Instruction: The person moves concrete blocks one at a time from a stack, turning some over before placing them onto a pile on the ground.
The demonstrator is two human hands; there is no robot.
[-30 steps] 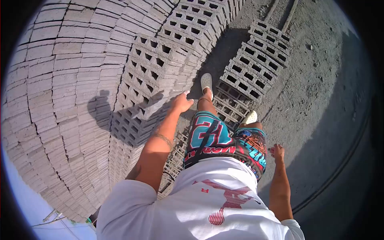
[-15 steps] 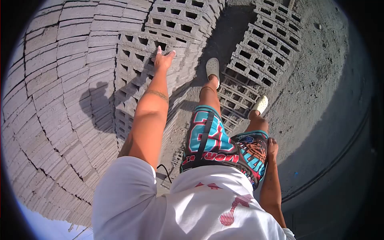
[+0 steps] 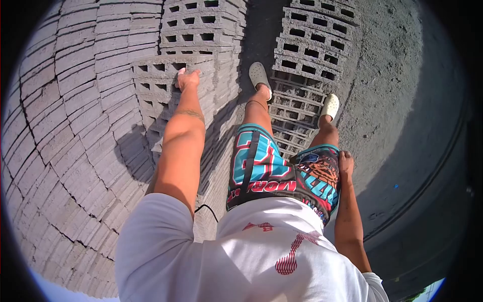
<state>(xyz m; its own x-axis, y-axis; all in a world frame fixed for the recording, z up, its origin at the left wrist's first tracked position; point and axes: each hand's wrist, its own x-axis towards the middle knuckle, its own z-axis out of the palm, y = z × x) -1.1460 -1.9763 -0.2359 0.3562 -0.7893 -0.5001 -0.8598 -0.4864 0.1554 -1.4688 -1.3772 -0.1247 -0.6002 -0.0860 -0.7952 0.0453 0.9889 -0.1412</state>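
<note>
My left hand (image 3: 188, 79) is on a hollow concrete block (image 3: 160, 67) at the near end of a stack. Its fingers reach into one of the block's openings, and the thumb lies apart on the right. The fingertips are partly hidden inside the opening. My right hand (image 3: 346, 164) hangs beside the thigh of my patterned shorts (image 3: 266, 168). Its fingers point down and are mostly hidden, so their closure cannot be made out.
A high wall of stacked blocks (image 3: 75, 116) fills the left. More hollow blocks (image 3: 312, 48) stand in a row ahead, with lower blocks (image 3: 294, 108) between my clogs (image 3: 258, 76). Rough grey ground (image 3: 387, 90) lies to the right.
My left hand has come down onto the block, and its fingers have gone from spread to bent into the opening. My right hand stays by the thigh. The view has shifted slightly.
</note>
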